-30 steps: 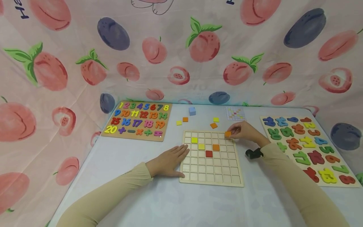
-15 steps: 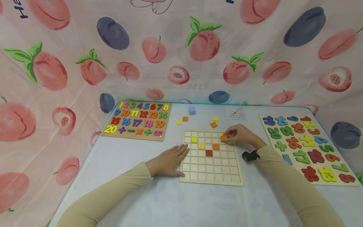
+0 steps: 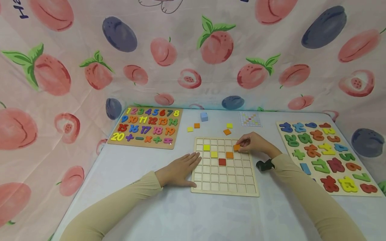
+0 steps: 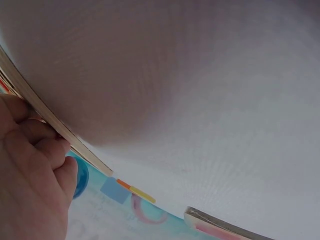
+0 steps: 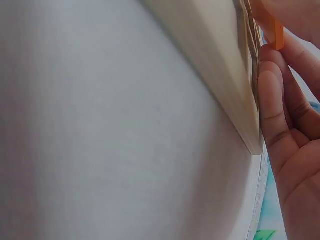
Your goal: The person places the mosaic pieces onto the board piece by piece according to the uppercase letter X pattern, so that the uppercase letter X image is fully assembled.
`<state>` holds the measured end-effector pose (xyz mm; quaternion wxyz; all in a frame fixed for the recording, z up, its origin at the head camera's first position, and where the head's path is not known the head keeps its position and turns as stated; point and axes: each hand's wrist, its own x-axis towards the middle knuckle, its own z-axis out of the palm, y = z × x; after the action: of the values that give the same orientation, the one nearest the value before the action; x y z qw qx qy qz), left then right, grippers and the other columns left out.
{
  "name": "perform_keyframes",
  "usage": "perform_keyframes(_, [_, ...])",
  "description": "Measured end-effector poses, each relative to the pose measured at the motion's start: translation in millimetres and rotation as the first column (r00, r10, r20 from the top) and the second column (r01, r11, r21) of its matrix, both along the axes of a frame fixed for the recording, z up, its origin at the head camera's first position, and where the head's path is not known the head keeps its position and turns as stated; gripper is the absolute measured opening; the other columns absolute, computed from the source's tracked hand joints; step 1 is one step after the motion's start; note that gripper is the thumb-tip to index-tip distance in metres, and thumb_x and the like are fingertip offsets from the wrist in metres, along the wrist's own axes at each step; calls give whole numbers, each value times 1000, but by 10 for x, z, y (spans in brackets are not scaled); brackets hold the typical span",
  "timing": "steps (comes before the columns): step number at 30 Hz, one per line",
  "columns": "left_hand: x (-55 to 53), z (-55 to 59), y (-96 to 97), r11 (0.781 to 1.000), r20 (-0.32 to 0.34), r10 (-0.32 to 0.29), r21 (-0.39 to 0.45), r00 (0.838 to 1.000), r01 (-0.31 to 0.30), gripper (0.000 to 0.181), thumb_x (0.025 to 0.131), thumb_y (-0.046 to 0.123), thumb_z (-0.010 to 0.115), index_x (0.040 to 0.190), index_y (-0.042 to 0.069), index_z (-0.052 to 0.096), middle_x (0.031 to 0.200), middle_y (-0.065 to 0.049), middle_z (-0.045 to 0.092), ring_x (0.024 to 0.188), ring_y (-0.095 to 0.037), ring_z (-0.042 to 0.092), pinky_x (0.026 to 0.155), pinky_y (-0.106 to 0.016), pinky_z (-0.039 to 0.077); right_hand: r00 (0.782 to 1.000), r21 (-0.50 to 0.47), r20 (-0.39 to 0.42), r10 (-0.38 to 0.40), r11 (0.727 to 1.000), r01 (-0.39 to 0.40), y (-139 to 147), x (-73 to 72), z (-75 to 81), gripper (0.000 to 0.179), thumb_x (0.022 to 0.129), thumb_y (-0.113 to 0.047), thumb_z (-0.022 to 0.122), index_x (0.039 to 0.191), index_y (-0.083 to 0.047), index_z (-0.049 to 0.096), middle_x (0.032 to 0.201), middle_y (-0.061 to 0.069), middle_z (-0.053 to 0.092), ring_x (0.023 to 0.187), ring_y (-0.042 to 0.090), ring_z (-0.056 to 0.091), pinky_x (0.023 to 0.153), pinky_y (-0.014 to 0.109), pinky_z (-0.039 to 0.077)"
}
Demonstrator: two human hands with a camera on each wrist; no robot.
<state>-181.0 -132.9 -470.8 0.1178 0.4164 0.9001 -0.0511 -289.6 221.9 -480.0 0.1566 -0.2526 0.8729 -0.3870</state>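
A wooden grid board [image 3: 208, 180] lies mid-table in the head view. On it sit two yellow tiles, with one yellow tile [image 3: 206, 147] nearer the far left corner, plus a red tile [image 3: 222, 162] and an orange tile [image 3: 230, 155]. My right hand [image 3: 256, 143] pinches another orange tile [image 3: 236, 147] at a square of the second row, near the board's right side. In the right wrist view this orange tile [image 5: 279, 35] shows between thumb and fingers, tilted over the grid. My left hand [image 3: 178, 170] rests with fingers spread on the board's left edge.
Loose orange and yellow tiles [image 3: 227, 132] lie beyond the board, near a blue cube [image 3: 204, 116] and a printed pattern card [image 3: 250, 119]. A number board [image 3: 144, 129] stands at left, another number board [image 3: 328, 157] at right, partly behind the right forearm. A fruit-print cloth [image 3: 187, 50] hangs behind.
My right hand has carried the orange tile from the board's far right corner leftward and nearer, onto a second-row square. My left hand has stayed in place.
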Motion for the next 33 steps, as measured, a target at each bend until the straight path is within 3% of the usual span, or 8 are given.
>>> perform_keyframes(16, [-2, 0, -5, 1000, -12, -14, 2, 1000, 14, 98, 85, 70, 43, 151, 4, 14, 159, -12, 11, 148, -24, 9, 121, -36, 15, 999, 63, -38, 8, 998, -6, -28, -17, -18, 22, 73, -14, 79, 92, -4, 74, 80, 3, 67, 67, 4, 56, 61, 20, 49])
perform_keyframes(24, [0, -22, -31, 998, -29, -39, 52, 999, 40, 96, 86, 69, 42, 149, 0, 17, 157, -16, 16, 147, -28, 14, 120, -38, 16, 999, 54, -3, -34, 998, 34, -54, -8, -9, 23, 71, -13, 81, 92, -5, 75, 80, 3, 67, 67, 7, 56, 61, 20, 49])
perform_keyframes(33, [-4, -10, -14, 1000, -25, -25, 17, 999, 26, 98, 85, 70, 43, 150, 3, 15, 158, -13, 13, 147, -26, 12, 120, -37, 16, 998, 70, 15, -53, 996, 52, -64, -4, 0, 26, 69, -14, 82, 92, -5, 75, 79, 2, 67, 67, 8, 55, 60, 20, 48])
